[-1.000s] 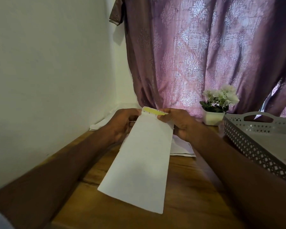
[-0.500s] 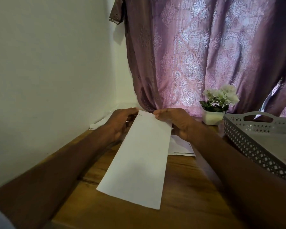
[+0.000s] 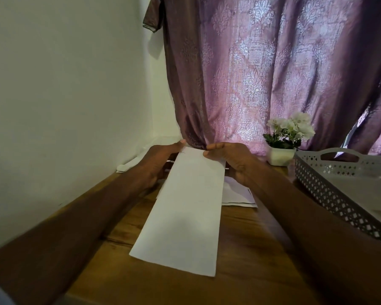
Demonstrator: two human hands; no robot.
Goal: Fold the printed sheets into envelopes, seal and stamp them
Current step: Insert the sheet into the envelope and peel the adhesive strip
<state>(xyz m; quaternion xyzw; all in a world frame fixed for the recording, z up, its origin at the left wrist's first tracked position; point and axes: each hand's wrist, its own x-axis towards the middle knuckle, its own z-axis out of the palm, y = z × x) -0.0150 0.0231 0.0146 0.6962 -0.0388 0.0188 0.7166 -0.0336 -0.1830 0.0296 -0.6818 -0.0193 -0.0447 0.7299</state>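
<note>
Both hands, left hand (image 3: 161, 160) and right hand (image 3: 233, 160), pinched the far corners of the envelope (image 3: 185, 208); light, limp, probably crease-prone.

- Envelope (image 3: 183, 208): plain white paper, matt and smooth.
- Surface (image 3: 246, 249): brown wood with visible grain and a soft sheen.
- Curtain (image 3: 262, 73): mauve woven cloth, its raised damask pattern catching the light.
- Tray (image 3: 330, 190): grey perforated plastic, matt.
- Flower pot (image 3: 280, 155): white and smooth.
- Wall (image 3: 64, 84): pale matt paint.
</note>
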